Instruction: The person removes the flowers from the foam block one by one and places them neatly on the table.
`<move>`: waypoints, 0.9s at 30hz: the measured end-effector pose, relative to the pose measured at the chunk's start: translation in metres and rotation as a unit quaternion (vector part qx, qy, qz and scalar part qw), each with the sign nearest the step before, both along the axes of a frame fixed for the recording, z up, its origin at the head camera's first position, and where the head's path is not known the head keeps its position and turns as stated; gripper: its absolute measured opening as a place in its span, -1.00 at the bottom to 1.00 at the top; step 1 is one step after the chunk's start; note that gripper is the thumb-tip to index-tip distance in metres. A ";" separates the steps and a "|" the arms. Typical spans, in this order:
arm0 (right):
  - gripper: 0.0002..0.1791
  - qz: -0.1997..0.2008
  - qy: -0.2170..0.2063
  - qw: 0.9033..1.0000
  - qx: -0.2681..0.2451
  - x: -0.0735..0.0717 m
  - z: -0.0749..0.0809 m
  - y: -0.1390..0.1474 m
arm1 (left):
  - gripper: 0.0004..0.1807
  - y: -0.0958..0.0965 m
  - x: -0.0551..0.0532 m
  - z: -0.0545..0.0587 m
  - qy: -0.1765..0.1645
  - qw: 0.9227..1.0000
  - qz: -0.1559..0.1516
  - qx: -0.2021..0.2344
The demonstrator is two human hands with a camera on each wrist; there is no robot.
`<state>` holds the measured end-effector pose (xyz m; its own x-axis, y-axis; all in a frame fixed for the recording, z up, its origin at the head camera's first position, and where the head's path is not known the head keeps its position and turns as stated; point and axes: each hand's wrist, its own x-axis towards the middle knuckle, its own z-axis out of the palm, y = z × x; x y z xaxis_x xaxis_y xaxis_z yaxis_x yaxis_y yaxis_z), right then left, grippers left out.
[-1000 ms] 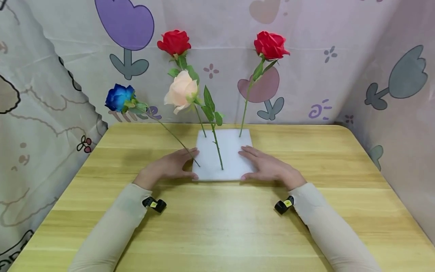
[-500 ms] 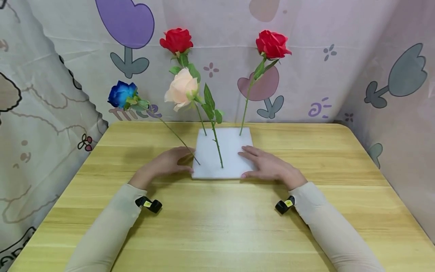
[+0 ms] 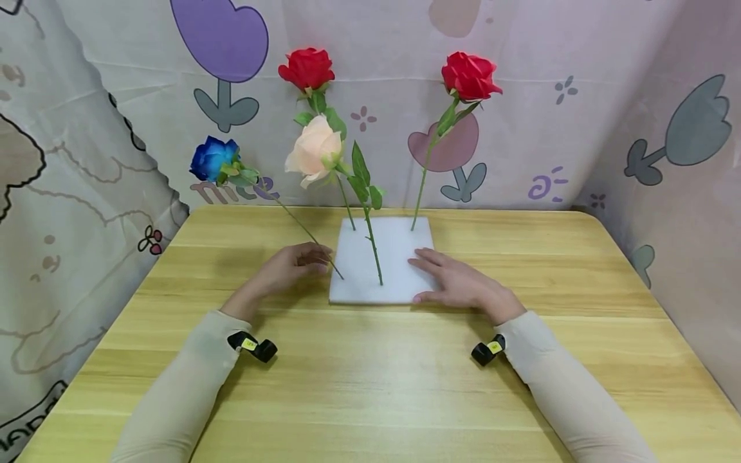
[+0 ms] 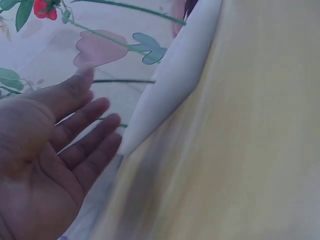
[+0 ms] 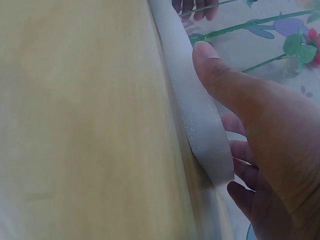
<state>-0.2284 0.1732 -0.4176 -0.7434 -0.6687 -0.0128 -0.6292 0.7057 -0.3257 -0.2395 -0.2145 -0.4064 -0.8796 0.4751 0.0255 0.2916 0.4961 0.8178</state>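
Note:
A white foam board (image 3: 399, 263) lies on the table with artificial roses standing in it. The blue rose (image 3: 213, 159) leans far left from the board's left side. A peach rose (image 3: 315, 151) stands at the front. Behind are a red rose (image 3: 307, 68) at left and another red rose (image 3: 471, 76) at right. My left hand (image 3: 286, 269) hovers beside the board's left edge, behind the blue rose's stem; the left wrist view shows its palm holding nothing. My right hand (image 3: 457, 283) rests on the board's right edge, fingers extended over the top, thumb at the near corner.
The wooden table (image 3: 370, 386) reaches back to a patterned cloth backdrop (image 3: 370, 173). Similar cloth hangs at the left and right sides. A small black wrist camera (image 3: 255, 346) sits on the left cuff and another wrist camera (image 3: 487, 350) on the right.
My left hand has let go of the board's left edge and drawn slightly left and up, its fingers now loosely bent. My right hand has stayed on the board.

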 end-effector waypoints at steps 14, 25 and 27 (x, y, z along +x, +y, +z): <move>-0.01 0.003 -0.001 1.000 -0.009 0.000 -0.001 0.001 | -0.68 0.008 0.001 -0.012 -0.024 0.998 0.033 0.046; -0.03 0.000 -0.008 1.000 -0.014 0.000 0.001 0.000 | -0.72 0.016 0.005 -0.018 -0.042 0.985 -0.010 0.167; -0.02 -0.002 -0.010 1.000 -0.014 0.000 0.002 0.000 | -0.72 0.018 0.006 -0.019 -0.042 0.981 -0.012 0.187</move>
